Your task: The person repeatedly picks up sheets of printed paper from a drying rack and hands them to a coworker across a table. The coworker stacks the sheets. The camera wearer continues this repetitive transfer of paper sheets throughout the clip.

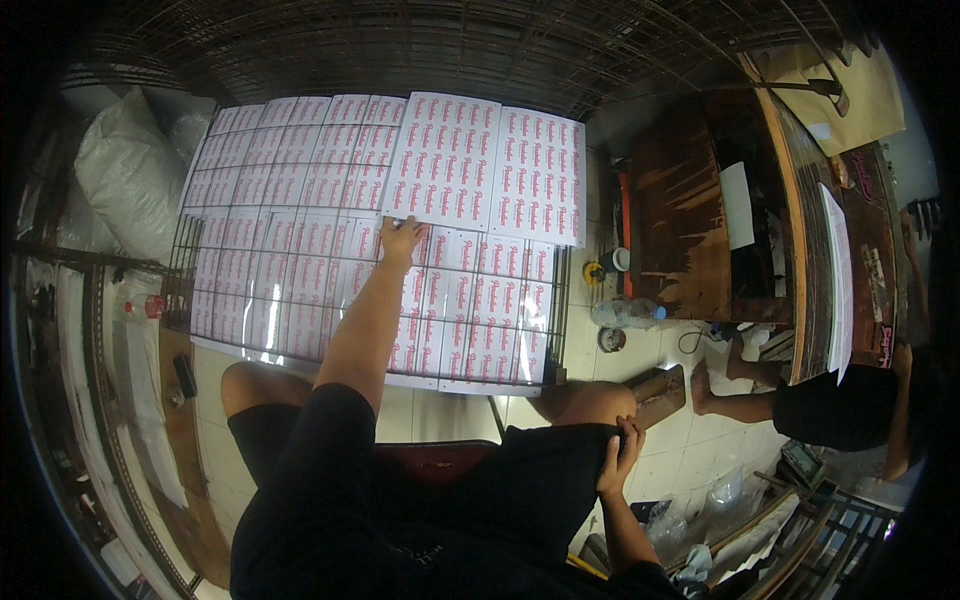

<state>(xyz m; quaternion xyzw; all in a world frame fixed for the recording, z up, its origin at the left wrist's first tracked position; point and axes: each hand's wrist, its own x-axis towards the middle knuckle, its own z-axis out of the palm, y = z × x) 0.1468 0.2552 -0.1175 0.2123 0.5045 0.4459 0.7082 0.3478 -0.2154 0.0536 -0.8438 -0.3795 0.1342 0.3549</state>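
Note:
My left hand (403, 240) reaches to the near edge of a white sheet printed with rows of red lettering (440, 160), its fingers closed at the sheet's lower left corner. That sheet lies on top of a wire drying rack (562, 300). A second printed sheet (538, 175) lies flat against its right side. Beneath the wires, many similar sheets (290, 240) overlap in two rows. My right hand (620, 460) rests on my right knee, fingers spread and holding nothing.
More wire racks (400, 50) are raised beyond the sheets. A white sack (130, 170) stands at left. On the floor at right are a plastic bottle (628, 313), a cup (617, 260) and yellow tape (594, 273). Another person (840, 410) is beside a wooden table (790, 200).

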